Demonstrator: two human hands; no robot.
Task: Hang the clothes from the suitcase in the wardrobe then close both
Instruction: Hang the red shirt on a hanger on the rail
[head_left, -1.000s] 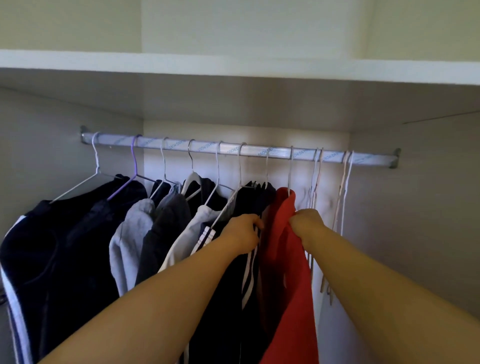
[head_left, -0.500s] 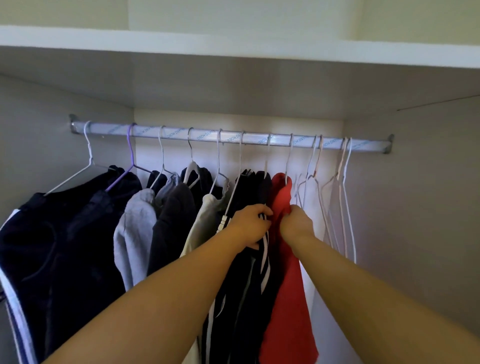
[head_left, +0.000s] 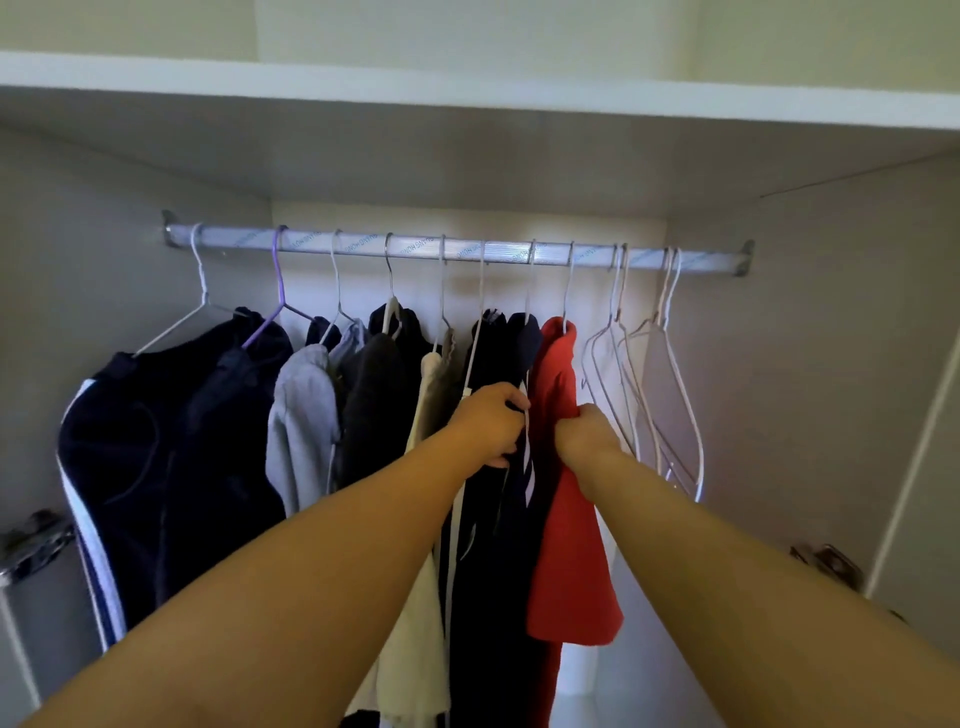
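Observation:
I look into the open wardrobe, where a metal rail (head_left: 696, 260) carries several hangers with clothes. A red garment (head_left: 566, 545) hangs right of centre. My right hand (head_left: 589, 434) grips its upper edge. Just left of it hangs a dark navy garment with white stripes (head_left: 493, 571); my left hand (head_left: 491, 423) holds this one near its shoulder, fingers curled into the fabric. Further left hang a cream piece (head_left: 431, 395), a dark grey one (head_left: 374, 405), a light grey hoodie (head_left: 301, 415) and two navy jackets (head_left: 171, 457). The suitcase is out of view.
Several empty white wire hangers (head_left: 649, 395) hang on the rail's right end. A white shelf (head_left: 467, 93) runs above the rail. Door hinges sit on the left wall (head_left: 31, 540) and right wall (head_left: 826, 564). The right side wall stands close to the hangers.
Both hands have stayed on the navy and red garments and pushed them slightly left along the rail. The empty hangers on the right have swung apart from the red garment.

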